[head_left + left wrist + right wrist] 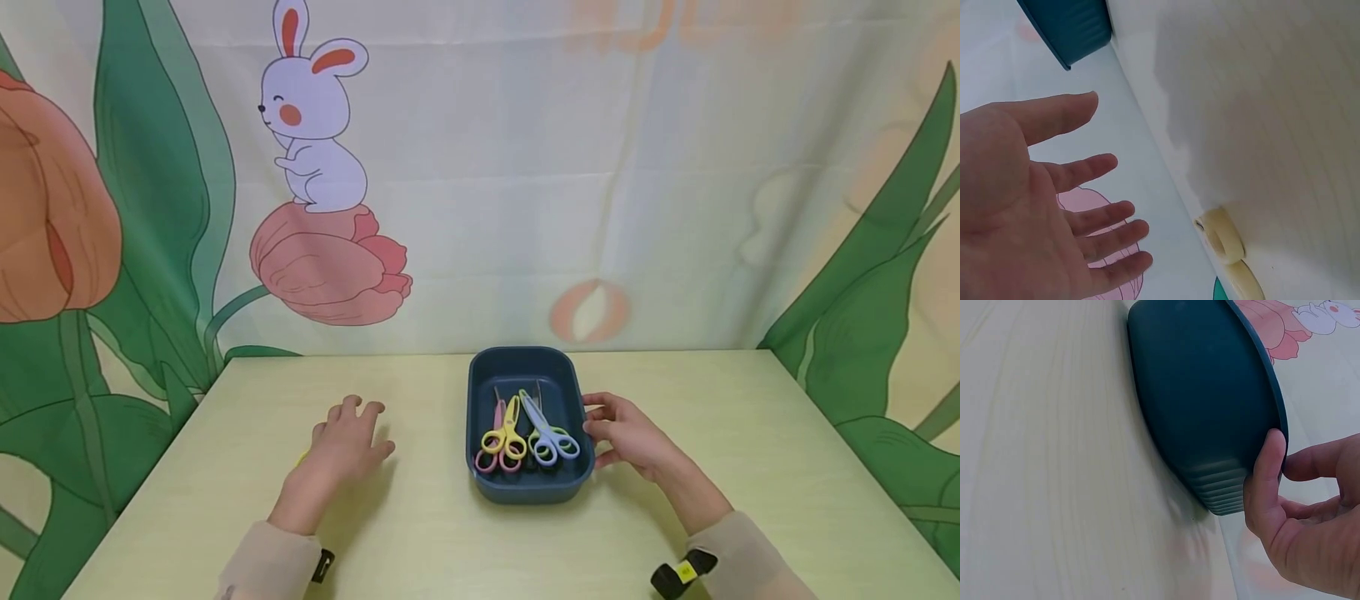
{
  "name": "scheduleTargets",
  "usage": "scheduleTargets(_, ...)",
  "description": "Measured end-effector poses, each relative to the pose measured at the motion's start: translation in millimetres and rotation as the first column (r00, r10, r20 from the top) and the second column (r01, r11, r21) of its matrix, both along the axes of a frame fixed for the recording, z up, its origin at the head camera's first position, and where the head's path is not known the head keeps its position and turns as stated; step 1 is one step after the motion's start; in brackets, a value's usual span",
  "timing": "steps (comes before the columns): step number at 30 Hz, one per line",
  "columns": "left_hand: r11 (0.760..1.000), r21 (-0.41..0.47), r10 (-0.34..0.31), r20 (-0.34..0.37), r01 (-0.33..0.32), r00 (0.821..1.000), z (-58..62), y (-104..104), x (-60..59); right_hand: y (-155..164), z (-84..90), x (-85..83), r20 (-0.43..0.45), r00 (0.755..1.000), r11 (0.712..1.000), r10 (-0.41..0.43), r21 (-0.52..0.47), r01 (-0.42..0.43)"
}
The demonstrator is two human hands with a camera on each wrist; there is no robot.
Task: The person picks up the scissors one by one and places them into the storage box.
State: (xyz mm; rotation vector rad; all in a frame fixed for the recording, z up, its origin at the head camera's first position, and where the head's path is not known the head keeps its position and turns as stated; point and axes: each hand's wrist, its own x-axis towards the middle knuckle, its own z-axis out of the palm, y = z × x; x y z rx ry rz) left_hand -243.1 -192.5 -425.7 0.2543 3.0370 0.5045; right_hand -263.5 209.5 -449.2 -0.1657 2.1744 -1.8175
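Note:
A dark blue plastic bin (531, 493) sits upright on the table, with several pairs of scissors lying inside it, among them a yellow pair (511, 429), a light blue pair (542, 421) and a pink pair (498, 461). My right hand (628, 435) grips the bin's right side at the rim; the right wrist view shows a fingertip (1269, 456) against the outer wall. Left of the bin, my left hand (337, 458) hovers over the table with its fingers spread and holds nothing. Close by it lies a pale yellow looped handle (1222, 236), mostly hidden behind the hand in the head view.
The pale wooden table (420, 550) ends at a printed cloth backdrop (480, 167) showing a rabbit, tulips and leaves. Black straps circle both wrists.

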Motion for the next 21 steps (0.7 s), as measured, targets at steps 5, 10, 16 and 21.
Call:
scheduleTargets(5, 0.999, -0.048, 0.010, 0.059, -0.007, 0.998, 0.4, -6.1, 2.2, 0.2, -0.3, 0.3, -0.001, 1.000, 1.000, 0.003, -0.006, -0.003)
scheduleTargets(10, 0.996, -0.087, 0.033, 0.099, -0.024, 0.995, 0.0, -11.3, 5.2, 0.2, -0.1, 1.2, 0.002, 1.000, 1.000, 0.004, -0.007, -0.004)
scheduleTargets(16, 0.993, -0.115, 0.039, 0.113, -0.025, 0.993, 0.1, -16.4, 8.2, 0.4, 1.7, 1.9, 0.001, 1.000, 1.000, 0.004, 0.000, -0.004)
scheduleTargets(21, 0.994, -0.106, 0.046, 0.147, -0.031, 0.988, 2.0, -22.0, 12.1, -0.4, 1.3, 1.9, -0.002, 1.000, 1.000, 0.005, 0.001, -0.005)
